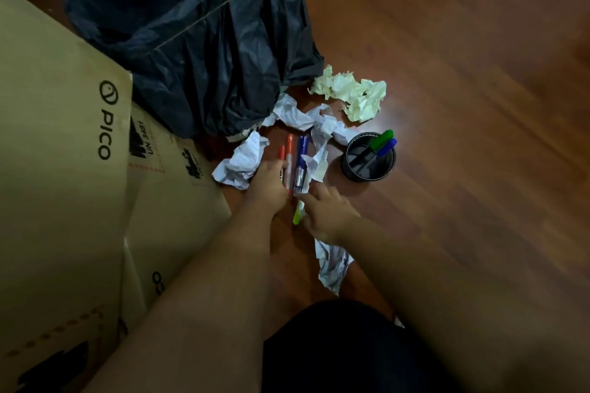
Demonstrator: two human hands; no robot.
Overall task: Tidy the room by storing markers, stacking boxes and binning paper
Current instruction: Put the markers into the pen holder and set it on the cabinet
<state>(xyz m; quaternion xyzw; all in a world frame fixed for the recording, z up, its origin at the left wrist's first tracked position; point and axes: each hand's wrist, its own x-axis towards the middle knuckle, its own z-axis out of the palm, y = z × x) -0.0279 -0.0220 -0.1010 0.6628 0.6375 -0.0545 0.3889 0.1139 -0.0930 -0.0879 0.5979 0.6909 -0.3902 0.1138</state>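
Fingers (271,169) of both hands close on floor markers (290,150), bound for the cup (367,158) at three o'clock.

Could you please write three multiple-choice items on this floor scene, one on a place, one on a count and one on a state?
1. Where does the black pen cup stand?
A. On the cardboard box
B. On the wooden floor, right of the loose markers
C. Inside the bin bag

2. How many markers stand in the cup?
A. Two
B. Five
C. None

3. How is the yellow paper?
A. Flat and smooth
B. Folded neatly in half
C. Crumpled

Answers:
1. B, the cup sits on the wooden floor right of the blue marker and orange marker.
2. A, a green marker and a blue-capped marker lean in it.
3. C, it lies creased and bunched beside the black bin bag.
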